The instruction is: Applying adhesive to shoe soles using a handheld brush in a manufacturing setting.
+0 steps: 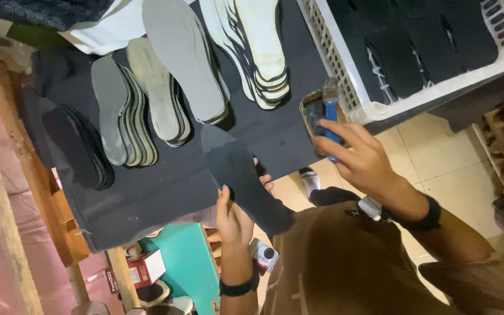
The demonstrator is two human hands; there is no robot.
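The left hand holds a dark insole from below, fingers closed around its near end and thumb on its edge. The insole's long axis runs away from that grip, up and slightly leftward, its far tip lying over the dark cloth-covered table.

To the right of that grip and a little farther out, the right hand is closed around the blue handle of a brush. The bristle end points away from the hand into a small brown-rimmed tin that sits just beyond the fingers at the table's edge. The brush therefore lies well to the right of the insole's middle, with the tin between the brush hand and the table's stacks.

Beyond the left hand's grip, stacks of insoles are fanned on the cloth: a black stack far left, grey stacks in the middle, a large grey one and whitish ones farther off. Past the tin, a white plastic crate holds more black insoles.
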